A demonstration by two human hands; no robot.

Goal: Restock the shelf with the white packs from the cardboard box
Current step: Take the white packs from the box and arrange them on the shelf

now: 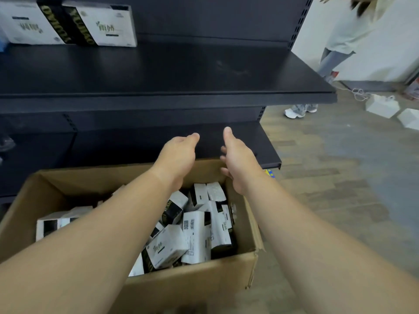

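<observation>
Dark metal shelving fills the upper half of your view, with a wood-pattern floor (340, 177) running off at 3 o'clock. Your cardboard box (192, 288) sits on the floor at 6 o'clock, flaps open, pushed close to the lowest shelf board.

Contents: white packs (196, 234) lie jumbled in the box, mostly heaped toward its right half, some showing black panels and one showing a barcode. A few more sit at the box's left side, partly hidden by your left forearm.

Shelf (158, 71): the wide middle board is bare across most of its surface. Two stocked packs (68, 23) stand side by side at 11 o'clock against the back panel, touching each other (black bands with gold lettering face you).

Hands: your left hand (176, 157) and right hand (238, 164) both reach forward over the far rim of the box, palms turned toward each other, near but apart. Fingers are loosely extended and neither hand holds anything; neither touches a pack.

Surroundings: another person (340, 41) stands at 1 o'clock beyond the shelf end, in pale clothes and light shoes. White boxes (383, 106) lie on the floor at 2 o'clock.
</observation>
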